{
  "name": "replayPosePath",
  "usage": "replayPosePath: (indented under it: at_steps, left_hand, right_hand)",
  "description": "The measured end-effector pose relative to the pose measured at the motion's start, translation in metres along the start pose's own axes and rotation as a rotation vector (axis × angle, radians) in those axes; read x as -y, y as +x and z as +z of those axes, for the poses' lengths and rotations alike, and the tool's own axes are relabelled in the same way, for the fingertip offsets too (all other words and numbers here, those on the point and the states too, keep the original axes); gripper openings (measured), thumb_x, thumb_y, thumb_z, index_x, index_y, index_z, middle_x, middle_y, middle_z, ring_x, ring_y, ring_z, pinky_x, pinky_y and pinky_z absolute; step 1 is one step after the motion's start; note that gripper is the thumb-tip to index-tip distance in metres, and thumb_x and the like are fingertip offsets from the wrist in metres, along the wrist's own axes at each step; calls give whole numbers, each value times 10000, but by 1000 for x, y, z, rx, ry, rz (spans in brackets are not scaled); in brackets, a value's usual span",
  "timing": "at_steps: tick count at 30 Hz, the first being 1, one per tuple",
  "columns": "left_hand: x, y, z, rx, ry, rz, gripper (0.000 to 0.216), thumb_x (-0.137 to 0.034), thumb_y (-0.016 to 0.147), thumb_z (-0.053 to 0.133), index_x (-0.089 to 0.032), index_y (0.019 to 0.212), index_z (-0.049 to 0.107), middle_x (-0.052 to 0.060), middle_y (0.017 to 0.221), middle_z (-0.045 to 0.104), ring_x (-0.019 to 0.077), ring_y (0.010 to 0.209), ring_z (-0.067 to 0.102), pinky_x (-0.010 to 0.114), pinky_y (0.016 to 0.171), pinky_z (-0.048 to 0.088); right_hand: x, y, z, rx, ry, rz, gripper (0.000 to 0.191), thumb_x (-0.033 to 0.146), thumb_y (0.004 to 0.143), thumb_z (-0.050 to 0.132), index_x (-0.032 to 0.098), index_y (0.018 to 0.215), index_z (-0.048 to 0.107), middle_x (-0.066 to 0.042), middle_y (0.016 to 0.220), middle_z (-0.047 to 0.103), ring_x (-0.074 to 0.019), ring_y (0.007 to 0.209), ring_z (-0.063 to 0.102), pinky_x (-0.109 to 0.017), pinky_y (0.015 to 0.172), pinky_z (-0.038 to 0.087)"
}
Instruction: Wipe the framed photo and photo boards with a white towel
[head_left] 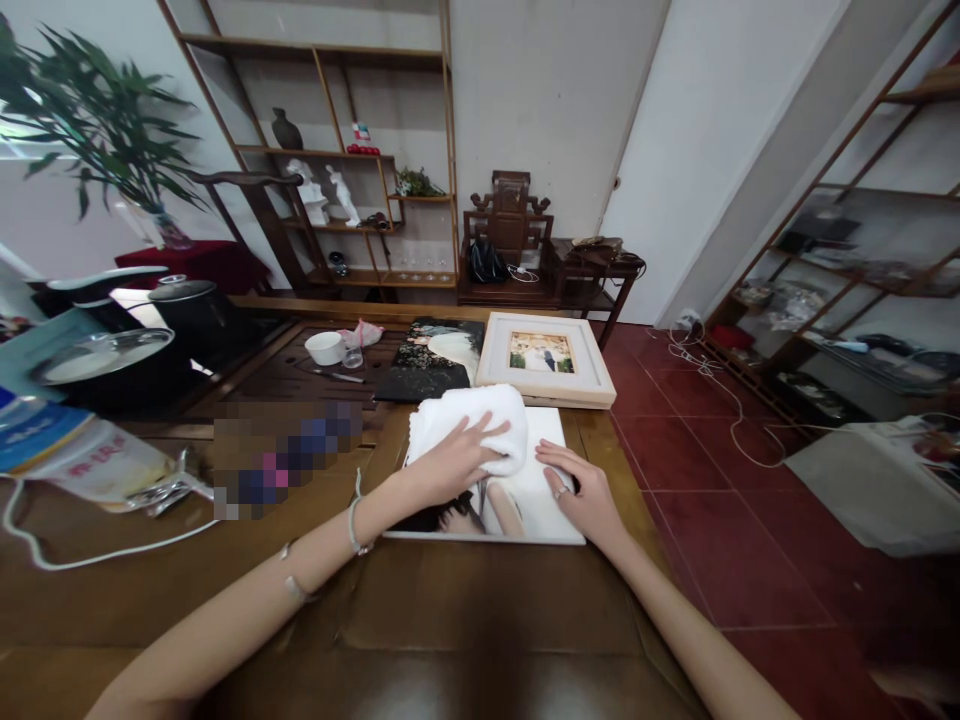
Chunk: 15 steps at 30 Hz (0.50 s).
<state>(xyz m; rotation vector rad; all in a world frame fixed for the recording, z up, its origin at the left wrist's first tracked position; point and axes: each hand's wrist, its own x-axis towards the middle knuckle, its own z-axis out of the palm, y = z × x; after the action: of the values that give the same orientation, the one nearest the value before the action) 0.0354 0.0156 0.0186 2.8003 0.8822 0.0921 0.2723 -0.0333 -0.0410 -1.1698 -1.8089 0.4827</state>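
Note:
A folded white towel (435, 412) lies on a photo panel (544, 510) in front of me, covering its upper left part. My left hand (469, 450) grips the towel from above, fingers spaced and bent over it, pressing it against the panel. Part of a picture shows below the towel: skin and white cloth on a dark ground. My right hand (589, 490), with a ring on one finger, rests at the panel's right edge. Its fingers are stretched out, the tips on the white surface, and it holds nothing.
Beyond the panel lie a dark photo panel (427, 375) and a pale framed photo (600, 375). A tea tray (247, 385) carries a white cup (325, 348). At left are a lidded pot (105, 375), a plastic packet (97, 460) and a white cable (112, 560). The wooden table (420, 620) ends at right.

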Motion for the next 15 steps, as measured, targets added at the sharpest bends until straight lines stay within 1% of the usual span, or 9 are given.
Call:
replayPosePath:
  at_steps: [2, 4, 6, 9, 10, 13, 15]
  left_hand:
    - [1, 3, 0, -16, -5, -21, 369, -89, 865, 474, -219, 1192, 583, 66, 1509, 257, 307, 1403, 86, 546, 1087, 190]
    - [-5, 3, 2, 12, 21, -50, 387, -55, 837, 485, -210, 1172, 601, 76, 1502, 269, 324, 1398, 106, 557, 1083, 191]
    - [-17, -1, 4, 61, 65, -62, 440, -18, 779, 526, -210, 1167, 608, 97, 1497, 275, 364, 1383, 140, 581, 1062, 219]
    - [-44, -14, 6, 122, 115, -18, 555, 4, 676, 601, -233, 1178, 601, 117, 1507, 241, 424, 1365, 146, 611, 1029, 257]
    - [-54, -20, 5, 152, 124, -6, 546, -2, 664, 612, -228, 1161, 611, 119, 1509, 232, 437, 1361, 145, 614, 1022, 267]
    - [-82, -35, -1, 254, 118, 27, 398, -54, 704, 610, -182, 1078, 656, 122, 1507, 237, 444, 1354, 161, 597, 1019, 292]
    - [-93, -41, -5, 269, 100, 57, 362, -94, 715, 631, -165, 1069, 660, 121, 1508, 233, 435, 1356, 167, 576, 1034, 289]
  right_hand:
    - [0, 0, 0, -2, 3, 0, 263, 163, 835, 513, 239, 1010, 694, -56, 1105, 689, -219, 1134, 592, -412, 995, 460]
    - [1, 1, 0, -5, 6, -3, 257, 165, 830, 517, 234, 997, 699, -58, 1087, 696, -222, 1127, 596, -407, 987, 468]
    - [1, 1, 0, -1, 7, 1, 259, 163, 828, 517, 232, 1000, 699, -58, 1081, 699, -223, 1126, 597, -403, 984, 471]
    - [1, 1, 0, 10, 4, 13, 270, 154, 829, 513, 229, 1014, 694, -58, 1087, 696, -219, 1128, 594, -404, 991, 465]
    - [1, 1, 0, 11, 3, 16, 270, 152, 828, 513, 225, 1016, 693, -60, 1091, 694, -217, 1128, 594, -405, 993, 464]
    - [1, 1, 0, 8, -2, 23, 259, 153, 828, 518, 213, 1009, 693, -69, 1099, 689, -216, 1122, 598, -404, 990, 466]
    - [1, 1, 0, 4, -6, 20, 258, 153, 829, 514, 209, 1007, 693, -71, 1097, 690, -216, 1122, 598, -405, 990, 466]
